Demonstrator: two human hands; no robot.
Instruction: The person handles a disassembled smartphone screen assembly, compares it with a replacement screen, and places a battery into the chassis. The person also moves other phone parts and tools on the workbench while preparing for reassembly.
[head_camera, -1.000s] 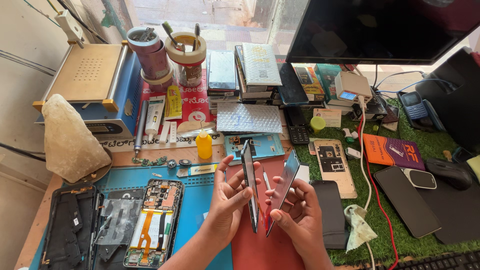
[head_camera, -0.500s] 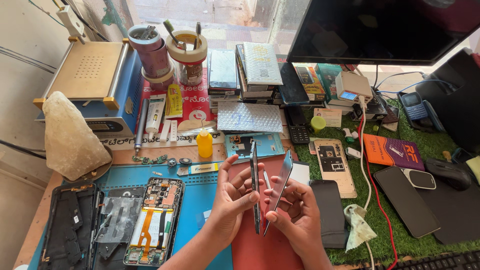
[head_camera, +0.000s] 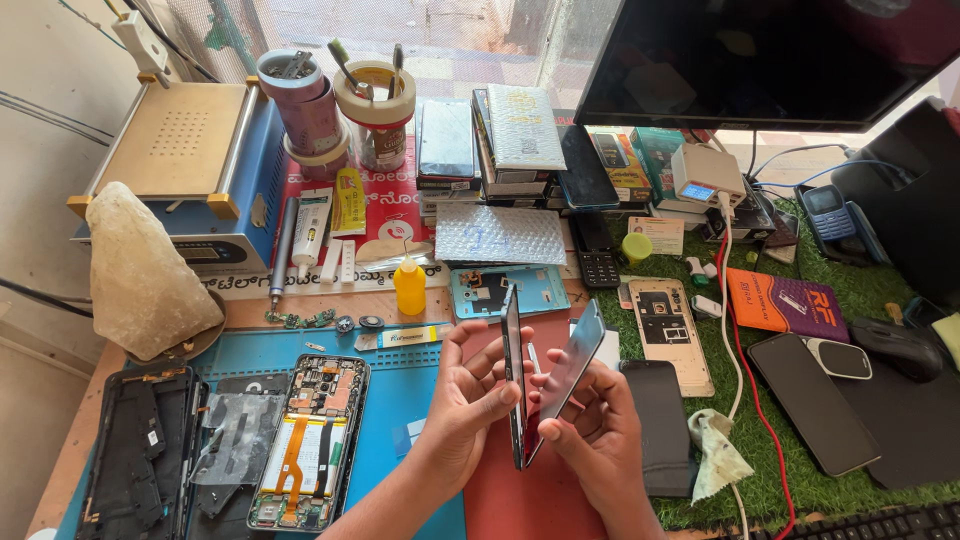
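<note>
My left hand (head_camera: 468, 402) grips a phone body (head_camera: 514, 372) held on edge over a red mat (head_camera: 520, 495). My right hand (head_camera: 590, 430) holds a thin dark screen panel (head_camera: 570, 362), hinged away from that body at the top and meeting it at the bottom. Both hands sit just above the mat, near the desk's front edge.
An opened phone with exposed boards (head_camera: 308, 440) and a black frame (head_camera: 140, 450) lie on a blue mat (head_camera: 410, 400) at left. A yellow bottle (head_camera: 409, 285), a blue separator machine (head_camera: 190, 170), tape rolls (head_camera: 375, 95), stacked phones and boxes (head_camera: 520, 140), a monitor (head_camera: 770, 60) and a green turf mat (head_camera: 800, 480) surround them.
The phone body and screen panel have shifted slightly right and lower, and the gap between them at the top has changed a little as both hands adjust their grip.
</note>
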